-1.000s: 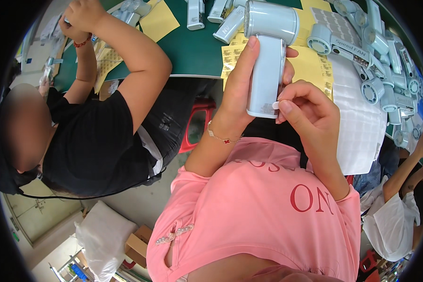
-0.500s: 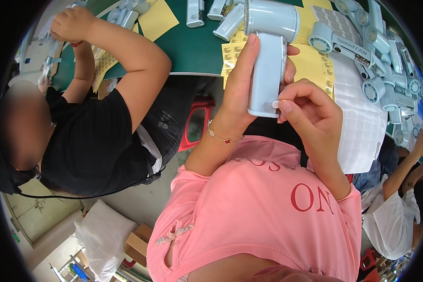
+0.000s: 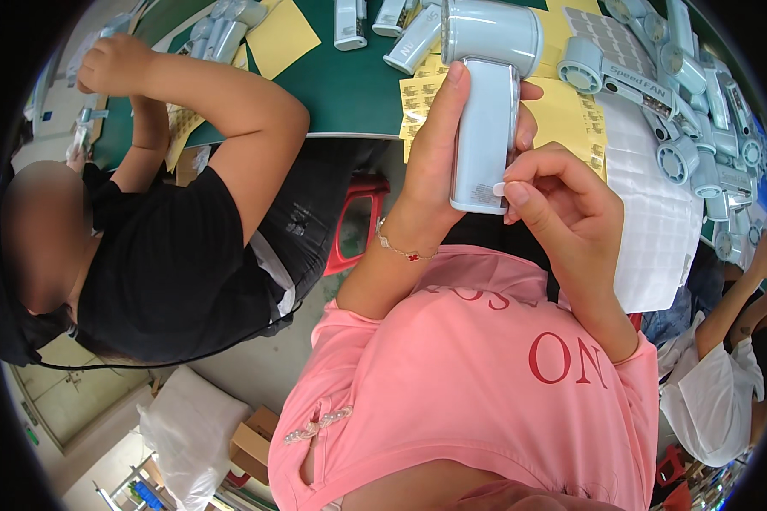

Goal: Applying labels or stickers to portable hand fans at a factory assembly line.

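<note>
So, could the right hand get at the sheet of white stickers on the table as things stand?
Probably yes: the right hand is only pressing a small sticker onto the handheld fan, and the white sticker sheet lies uncovered just beside it, nothing between.

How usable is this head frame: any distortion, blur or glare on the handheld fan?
Head view: strong fisheye bending of the green table edge, black corners; the pale handheld fan in the left hand is sharp, evenly lit, without glare; right hand is sharp too.
</note>
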`<state>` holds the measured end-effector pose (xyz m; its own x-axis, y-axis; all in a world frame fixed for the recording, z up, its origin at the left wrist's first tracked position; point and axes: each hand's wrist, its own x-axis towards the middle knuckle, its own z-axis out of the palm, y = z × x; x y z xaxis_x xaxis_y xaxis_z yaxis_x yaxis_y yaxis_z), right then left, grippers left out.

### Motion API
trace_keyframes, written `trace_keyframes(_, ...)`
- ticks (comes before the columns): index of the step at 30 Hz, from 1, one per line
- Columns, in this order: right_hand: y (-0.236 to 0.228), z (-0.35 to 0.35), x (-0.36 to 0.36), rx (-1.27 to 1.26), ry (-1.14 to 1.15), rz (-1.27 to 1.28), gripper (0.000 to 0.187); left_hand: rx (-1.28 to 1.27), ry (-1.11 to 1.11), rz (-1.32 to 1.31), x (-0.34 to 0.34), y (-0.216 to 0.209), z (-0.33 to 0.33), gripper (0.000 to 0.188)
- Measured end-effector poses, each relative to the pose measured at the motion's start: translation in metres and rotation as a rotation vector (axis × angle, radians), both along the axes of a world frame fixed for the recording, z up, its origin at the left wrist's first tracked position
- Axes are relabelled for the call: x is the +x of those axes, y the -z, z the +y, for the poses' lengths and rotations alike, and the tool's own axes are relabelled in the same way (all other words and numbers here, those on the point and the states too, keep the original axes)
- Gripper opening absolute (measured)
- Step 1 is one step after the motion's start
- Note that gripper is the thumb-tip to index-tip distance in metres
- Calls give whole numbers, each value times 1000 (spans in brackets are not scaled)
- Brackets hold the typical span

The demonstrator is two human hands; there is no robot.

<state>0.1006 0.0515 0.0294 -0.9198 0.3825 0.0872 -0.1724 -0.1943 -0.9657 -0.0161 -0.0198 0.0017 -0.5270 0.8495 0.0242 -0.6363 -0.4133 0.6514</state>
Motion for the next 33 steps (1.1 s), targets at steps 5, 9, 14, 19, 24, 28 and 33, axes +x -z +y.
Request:
trace_keyframes(5,1,-1,-1,-16,-4,12,12,0,-13,-7,-1,0,-1,61)
trace_keyframes(9,1,-1,-1,8,4,-6,12,1,-13,-5,-1,1,0,61)
trace_keyframes(14,0,-1,-2,47,28,-3,11,9,-19,-2,0,0,-1,62)
trace_keyframes(19,3,-2,-3,158,72,-19,11,-13,-30,21,1,0,-2,63)
trace_keyframes(24,6,-2,1,321,127,-9,10,-43,-59,34,4,1,-1,62)
trace_keyframes(28,8,-3,2,147,141,-27,9,-38,-51,4,4,1,0,62)
trace_keyframes(33,10,-2,5,229,168,-40,7,-98,-29,42,6,1,0,65)
